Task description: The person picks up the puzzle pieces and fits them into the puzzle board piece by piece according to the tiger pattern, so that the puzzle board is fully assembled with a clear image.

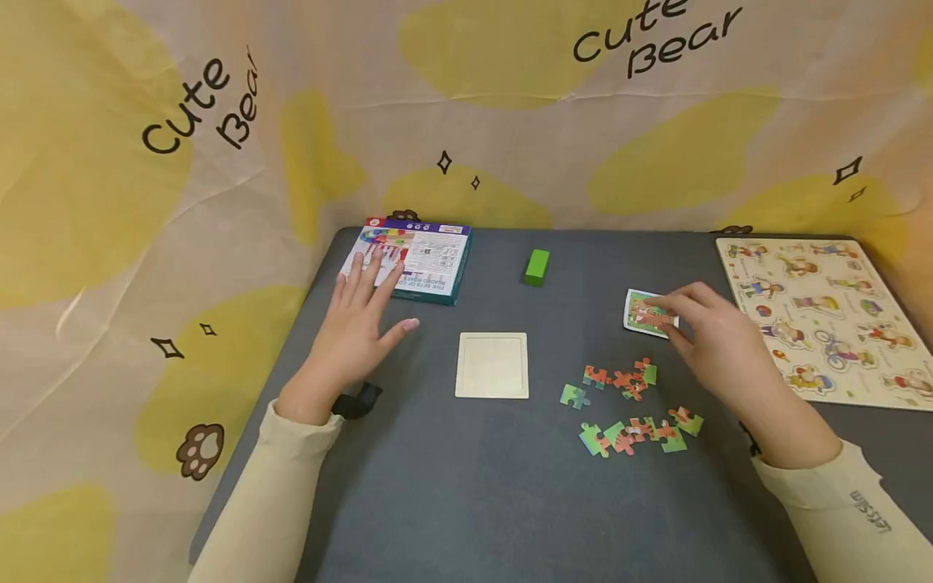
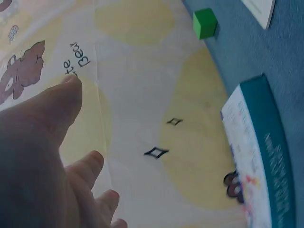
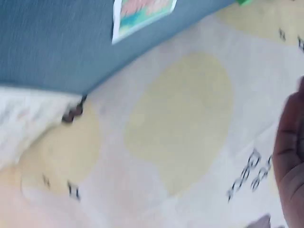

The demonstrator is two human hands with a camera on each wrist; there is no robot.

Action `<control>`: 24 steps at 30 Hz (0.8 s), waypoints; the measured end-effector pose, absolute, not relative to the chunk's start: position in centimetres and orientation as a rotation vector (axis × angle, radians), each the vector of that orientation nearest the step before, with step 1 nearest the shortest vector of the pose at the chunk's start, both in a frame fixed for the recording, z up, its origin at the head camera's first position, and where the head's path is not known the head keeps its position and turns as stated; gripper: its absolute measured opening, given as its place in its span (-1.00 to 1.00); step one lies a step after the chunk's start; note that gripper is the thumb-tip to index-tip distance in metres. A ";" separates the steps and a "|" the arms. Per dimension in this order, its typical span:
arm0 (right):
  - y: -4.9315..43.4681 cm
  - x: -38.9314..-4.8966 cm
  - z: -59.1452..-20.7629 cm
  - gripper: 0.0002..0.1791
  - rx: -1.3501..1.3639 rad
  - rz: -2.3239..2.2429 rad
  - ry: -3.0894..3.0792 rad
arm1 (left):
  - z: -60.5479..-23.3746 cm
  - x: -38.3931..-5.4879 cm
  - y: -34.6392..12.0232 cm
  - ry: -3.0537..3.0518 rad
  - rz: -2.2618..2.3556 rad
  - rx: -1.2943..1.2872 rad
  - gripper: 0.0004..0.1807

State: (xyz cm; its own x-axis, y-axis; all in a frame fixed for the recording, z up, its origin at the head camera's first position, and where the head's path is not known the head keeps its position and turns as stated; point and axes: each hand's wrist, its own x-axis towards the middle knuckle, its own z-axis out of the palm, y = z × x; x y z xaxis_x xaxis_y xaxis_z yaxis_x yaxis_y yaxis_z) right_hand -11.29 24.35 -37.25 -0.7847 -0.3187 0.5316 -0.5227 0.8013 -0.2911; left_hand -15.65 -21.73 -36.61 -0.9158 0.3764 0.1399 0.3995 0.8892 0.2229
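My left hand [image 1: 355, 328] hovers with fingers spread, overlapping the near left part of a flat teal and white box [image 1: 440, 259] in the head view. Nothing is in its grasp; the left wrist view shows the box [image 2: 273, 137] apart from the fingers. Over at the right, my right hand [image 1: 714, 344] has thumb and index finger at the right edge of a small picture card [image 1: 640, 312] lying on the table. In the right wrist view that card [image 3: 145, 12] appears away from the visible part of the hand [image 3: 290, 166]. Several loose jigsaw pieces [image 1: 632, 433] lie in two groups nearer me.
A pale square puzzle frame [image 1: 492, 366] lies mid-table. Behind it is a green block [image 1: 537, 267]. On the right lies a large board with printed figures [image 1: 824, 324]. A patterned cloth [image 1: 510, 121] hangs along the back and left table edges.
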 end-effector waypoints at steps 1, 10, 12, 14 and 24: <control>23.7 -11.1 -37.7 -0.48 0.658 0.615 -2.526 | -37.2 -15.6 -21.5 -2.974 -0.411 -0.637 -0.07; 17.5 -9.4 -42.7 -0.70 0.826 0.621 -2.922 | -45.0 -13.9 -17.8 -3.232 -0.752 -0.865 -0.01; 16.9 -9.3 -43.3 -0.64 0.851 0.552 -2.990 | -46.0 -13.9 -17.4 -3.206 -0.783 -0.917 0.03; 16.6 -9.4 -43.6 -0.62 0.864 0.540 -3.022 | -46.7 -13.9 -17.1 -3.163 -0.784 -0.949 0.04; 13.4 -12.9 -41.7 -0.77 0.796 1.152 -3.058 | -47.8 -14.0 -16.8 -3.066 -0.731 -0.948 -0.02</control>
